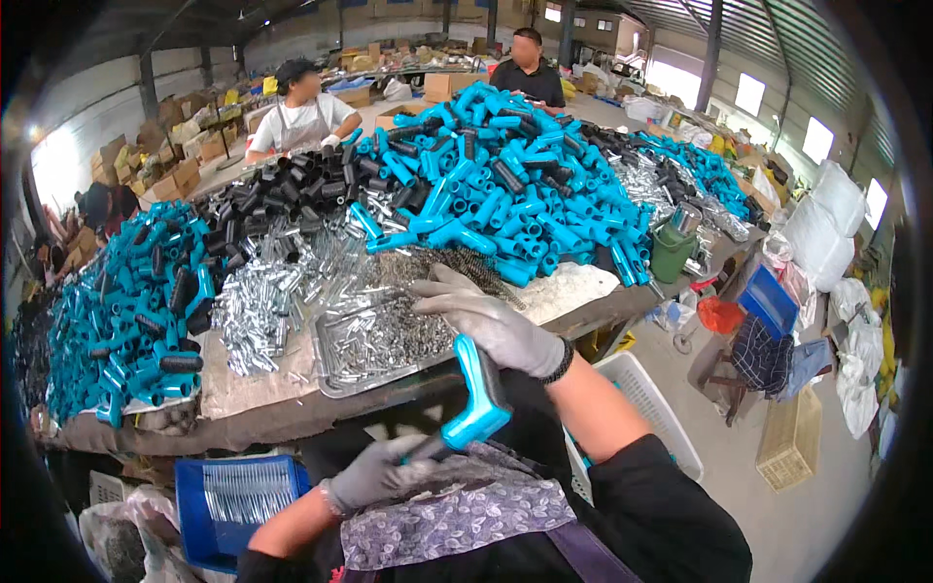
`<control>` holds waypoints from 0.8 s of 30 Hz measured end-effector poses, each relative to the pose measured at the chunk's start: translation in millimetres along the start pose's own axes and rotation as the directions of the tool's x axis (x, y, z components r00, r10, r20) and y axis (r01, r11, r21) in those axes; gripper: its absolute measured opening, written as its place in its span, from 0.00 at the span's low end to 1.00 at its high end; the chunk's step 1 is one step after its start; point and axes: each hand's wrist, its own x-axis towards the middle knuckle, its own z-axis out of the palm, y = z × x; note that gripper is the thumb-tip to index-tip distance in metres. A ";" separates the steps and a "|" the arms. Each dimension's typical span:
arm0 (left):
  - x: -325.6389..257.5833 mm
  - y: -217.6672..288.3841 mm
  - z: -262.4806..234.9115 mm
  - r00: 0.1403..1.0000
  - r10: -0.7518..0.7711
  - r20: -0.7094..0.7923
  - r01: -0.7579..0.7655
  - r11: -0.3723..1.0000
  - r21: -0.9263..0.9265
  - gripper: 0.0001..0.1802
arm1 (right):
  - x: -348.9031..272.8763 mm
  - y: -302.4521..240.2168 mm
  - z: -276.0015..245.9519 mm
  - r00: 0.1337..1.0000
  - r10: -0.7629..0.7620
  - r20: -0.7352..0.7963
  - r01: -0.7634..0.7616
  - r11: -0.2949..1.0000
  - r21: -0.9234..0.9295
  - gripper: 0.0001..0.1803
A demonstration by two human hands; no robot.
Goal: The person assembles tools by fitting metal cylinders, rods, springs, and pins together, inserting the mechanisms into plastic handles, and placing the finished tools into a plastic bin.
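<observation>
My left hand, in a grey glove, is closed round the black lower end of a teal and black angled plastic handle. The handle stands tilted up in front of my apron. Its upper end reaches the underside of my right hand; whether they touch I cannot tell. That hand, gloved too, has its fingers stretched out and apart over the right side of a metal tray. Small metal pins and dark springs lie in and behind the tray.
A big heap of teal handles covers the table's middle, with another pile at left. Silvery metal parts lie between them. A green cup stands near the right edge. Below are a blue crate and a white basket. Two people work opposite.
</observation>
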 end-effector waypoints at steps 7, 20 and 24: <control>-2.6 -11.6 4.9 0.997 -0.048 0.058 0.050 0.998 -0.038 0.20 | 4.6 2.7 18.9 0.962 -0.273 -0.018 0.265 0.947 -0.182 0.18; -11.3 -44.0 -7.5 0.968 -0.216 -0.129 0.085 0.763 -0.641 0.22 | -48.3 -11.5 49.9 0.981 0.091 -0.172 0.077 0.632 0.771 0.21; -6.0 -69.8 35.2 0.980 -0.192 -0.060 0.108 0.756 -0.645 0.25 | 9.1 -54.6 66.9 0.972 0.220 0.082 -0.228 0.795 0.562 0.39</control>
